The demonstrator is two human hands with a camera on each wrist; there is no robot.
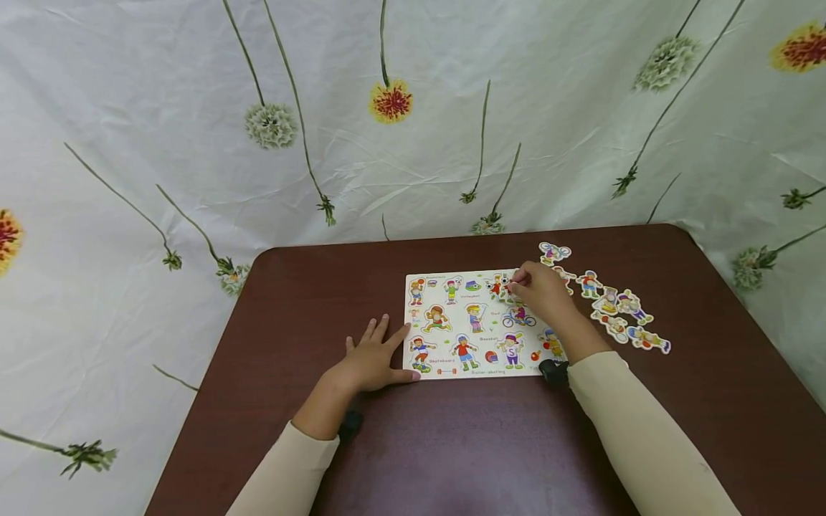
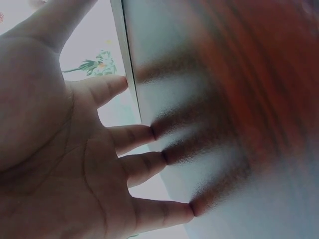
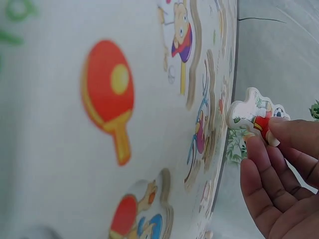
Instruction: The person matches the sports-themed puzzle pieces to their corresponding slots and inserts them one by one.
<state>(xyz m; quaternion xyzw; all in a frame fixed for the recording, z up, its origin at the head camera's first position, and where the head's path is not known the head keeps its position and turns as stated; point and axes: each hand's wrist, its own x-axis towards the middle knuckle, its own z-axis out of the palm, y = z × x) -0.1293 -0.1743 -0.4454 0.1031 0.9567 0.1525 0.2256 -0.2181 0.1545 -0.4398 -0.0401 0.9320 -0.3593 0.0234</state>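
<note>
On the brown table lies a white picture puzzle board (image 1: pixel 442 287) printed with children playing sports. My left hand (image 1: pixel 371 363) rests at the board's left edge, fingers spread, thumb at its lower left corner. In the left wrist view its straight fingertips (image 2: pixel 159 158) meet the shiny table top. Over the board's upper right, my right hand (image 1: pixel 540 290) pinches a puzzle piece (image 3: pixel 256 113) between thumb and fingers. That piece shows a figure in red with a soccer ball, and it is tilted, apart from the board in the right wrist view. My right hand hides part of the board.
Several loose puzzle pieces (image 1: pixel 589 284) lie on the table (image 1: pixel 490 444) to the right of the board, in a loose cluster. A white cloth (image 1: pixel 439 165) with printed flowers hangs behind the table. Dark wrist bands (image 1: pixel 553 373) sit at both cuffs.
</note>
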